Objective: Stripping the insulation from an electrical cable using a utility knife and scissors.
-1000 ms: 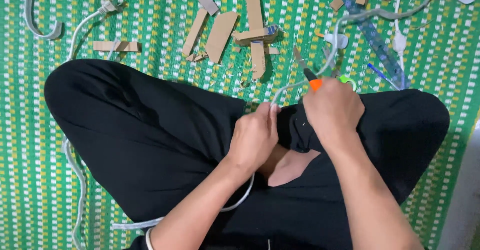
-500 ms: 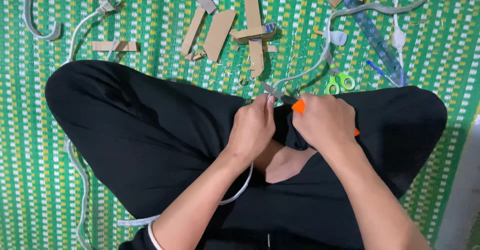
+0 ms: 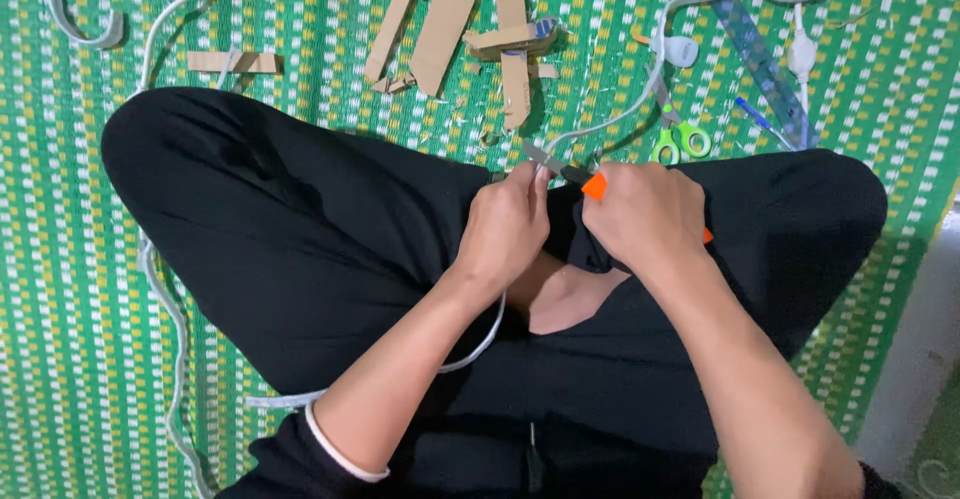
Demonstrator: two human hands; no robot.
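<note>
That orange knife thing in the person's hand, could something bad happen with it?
Maybe. The right hand grips an orange-handled cutter whose blade meets the grey cable right beside the left hand fingertips, so a slip could nick them. All this happens over the person's crossed legs, so a slipping blade might hit the trousers. It might also slice too deep into the cable.

Soft, even daylight, bright and sharp throughout; faint shadows lie beneath the black trousers, no glare.
</note>
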